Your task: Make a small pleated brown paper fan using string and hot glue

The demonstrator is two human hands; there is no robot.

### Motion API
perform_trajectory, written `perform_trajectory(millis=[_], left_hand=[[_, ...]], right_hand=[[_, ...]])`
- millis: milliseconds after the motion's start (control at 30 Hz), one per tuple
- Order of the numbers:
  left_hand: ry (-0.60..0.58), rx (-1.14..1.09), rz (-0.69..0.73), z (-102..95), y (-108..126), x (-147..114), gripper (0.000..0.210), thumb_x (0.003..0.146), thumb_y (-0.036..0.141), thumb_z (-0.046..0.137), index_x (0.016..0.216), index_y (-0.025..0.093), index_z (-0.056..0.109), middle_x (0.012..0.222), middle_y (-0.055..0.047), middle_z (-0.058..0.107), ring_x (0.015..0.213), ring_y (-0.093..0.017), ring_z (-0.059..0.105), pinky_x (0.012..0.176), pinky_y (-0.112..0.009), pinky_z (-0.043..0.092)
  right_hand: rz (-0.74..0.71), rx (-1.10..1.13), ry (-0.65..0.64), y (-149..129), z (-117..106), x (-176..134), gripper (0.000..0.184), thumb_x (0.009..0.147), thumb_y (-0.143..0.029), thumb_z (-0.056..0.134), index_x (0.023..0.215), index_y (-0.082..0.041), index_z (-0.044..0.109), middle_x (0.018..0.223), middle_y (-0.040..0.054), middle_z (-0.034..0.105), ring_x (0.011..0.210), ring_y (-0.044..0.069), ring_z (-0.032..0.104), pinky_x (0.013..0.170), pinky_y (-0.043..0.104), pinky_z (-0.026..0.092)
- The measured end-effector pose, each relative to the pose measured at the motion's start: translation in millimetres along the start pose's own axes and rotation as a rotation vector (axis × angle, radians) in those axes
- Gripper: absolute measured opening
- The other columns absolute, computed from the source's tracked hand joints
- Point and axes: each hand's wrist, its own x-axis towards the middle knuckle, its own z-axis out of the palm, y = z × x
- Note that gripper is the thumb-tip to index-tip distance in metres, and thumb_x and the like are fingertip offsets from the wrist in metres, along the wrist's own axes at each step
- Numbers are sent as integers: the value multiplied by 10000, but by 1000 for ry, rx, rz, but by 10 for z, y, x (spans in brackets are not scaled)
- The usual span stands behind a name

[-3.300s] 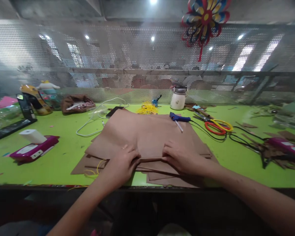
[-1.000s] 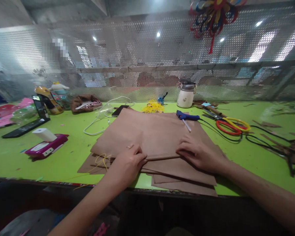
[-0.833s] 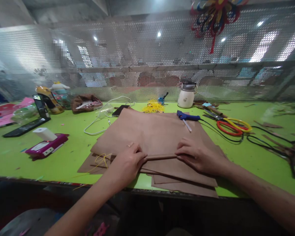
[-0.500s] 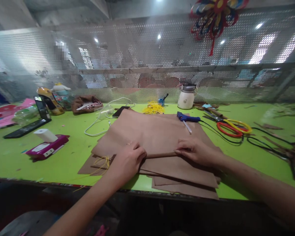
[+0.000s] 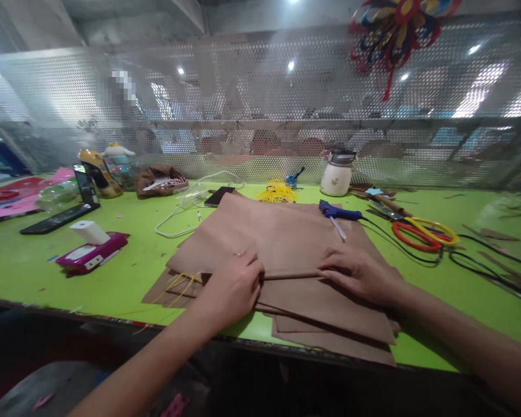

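Observation:
A stack of brown kraft paper sheets (image 5: 325,301) lies at the front of the green table. The top sheet of brown paper (image 5: 264,231) has its near edge rolled or folded into a narrow strip. My left hand (image 5: 238,284) is closed on the left part of that edge, its fingertips curled under. At the right part of the same edge, my right hand (image 5: 356,272) pinches the paper between thumb and fingers. Yellow string (image 5: 180,286) lies beside my left hand. A blue glue gun (image 5: 341,211) rests on the paper's far right.
Large scissors (image 5: 421,231) with red and yellow handles lie right, near black cable. A purple power strip (image 5: 93,252) with a white plug is left, near a black phone stand (image 5: 63,217). Yellow shreds (image 5: 278,192) and a white jar (image 5: 336,176) stand behind.
The whole view has shifted, so everything sits slightly further right. Both hands keep their hold on the paper's near edge, with little visible movement along it.

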Motion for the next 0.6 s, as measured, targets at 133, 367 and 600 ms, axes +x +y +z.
perform_trajectory(millis=[133, 367, 600], left_hand=[[6, -61, 6, 0, -66, 8, 185, 871, 230, 468, 779, 142, 602, 885, -74, 541, 807, -178, 505, 741, -292, 398], [-61, -126, -5, -53, -153, 123, 231, 887, 283, 460, 923, 166, 655, 860, -64, 594, 789, -171, 553, 708, -268, 410], [-30, -26, -61, -71, -85, 109, 264, 885, 232, 435, 784, 170, 671, 778, -63, 580, 753, -179, 553, 686, -280, 404]], right_hand=[[-14, 25, -22, 26, -30, -26, 186, 881, -285, 499, 906, -188, 655, 923, 71, 602, 846, 157, 565, 760, 274, 439], [59, -15, 1, 87, 22, 115, 240, 893, -269, 461, 803, -164, 657, 762, 58, 643, 695, 150, 583, 659, 265, 439], [96, 116, -37, 153, -60, 62, 198, 824, -327, 570, 914, -170, 650, 830, 53, 664, 755, 161, 597, 696, 270, 455]])
